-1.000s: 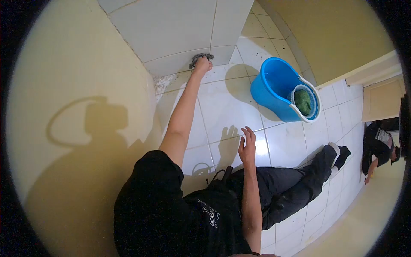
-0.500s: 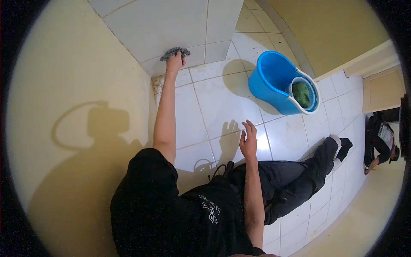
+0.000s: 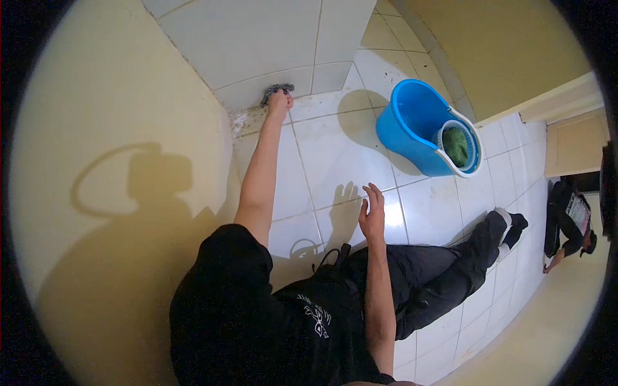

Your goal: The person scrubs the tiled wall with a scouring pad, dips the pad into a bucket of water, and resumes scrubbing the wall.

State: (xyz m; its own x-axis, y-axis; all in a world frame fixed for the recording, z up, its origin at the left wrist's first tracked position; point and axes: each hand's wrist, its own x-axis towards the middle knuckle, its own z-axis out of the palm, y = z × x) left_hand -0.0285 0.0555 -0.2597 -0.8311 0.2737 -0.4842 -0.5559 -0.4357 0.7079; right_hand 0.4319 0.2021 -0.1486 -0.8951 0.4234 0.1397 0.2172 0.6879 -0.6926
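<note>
My left hand (image 3: pixel 280 101) is closed around a grey, crumpled scrubber (image 3: pixel 277 91) that looks like steel wool. It presses against the low part of the white tiled wall (image 3: pixel 248 55), just above the floor. Beside my left wrist, brownish dirt and whitish residue (image 3: pixel 241 120) mark the floor corner. My right hand (image 3: pixel 372 215) hangs over my dark trousers, empty, its fingers spread and slightly curled. Nearest to it on the floor is a blue bucket (image 3: pixel 394 132), with a white-rimmed basket holding something green and fibrous (image 3: pixel 455 147).
White floor tiles (image 3: pixel 341 151) lie under the bucket. A yellowish wall (image 3: pixel 84 109) rises close on the left. My outstretched legs (image 3: pixel 444 276) cross toward the right. Farther off at the right edge, another person (image 3: pixel 570 219) in dark clothes and a cap bends low.
My left hand and the scrubber have shifted right along the wall base, exposing more of the dirty corner. My right hand stays nearly still. The distant person's arm and head have moved slightly.
</note>
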